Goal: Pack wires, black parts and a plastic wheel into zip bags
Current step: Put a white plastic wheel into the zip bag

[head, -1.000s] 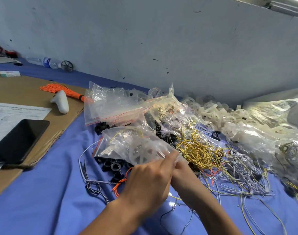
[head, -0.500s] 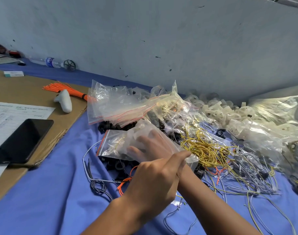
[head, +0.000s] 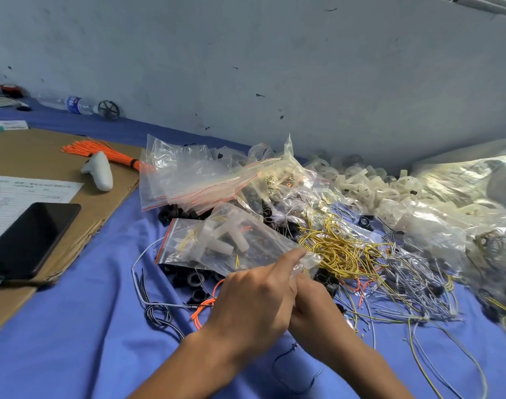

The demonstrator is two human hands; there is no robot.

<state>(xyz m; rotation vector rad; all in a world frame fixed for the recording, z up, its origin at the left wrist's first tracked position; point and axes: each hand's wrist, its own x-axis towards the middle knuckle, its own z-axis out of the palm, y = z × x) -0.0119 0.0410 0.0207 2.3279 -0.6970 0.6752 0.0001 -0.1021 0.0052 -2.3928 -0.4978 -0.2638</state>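
Head view, right hand [head: 315,303] withdrawn, left hand [head: 254,300] pinching zip bag [head: 185,249]

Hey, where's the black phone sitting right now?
In the head view it's at the far left: the black phone lies on the cardboard sheet, overlapping a printed paper, well left of the zip bag.
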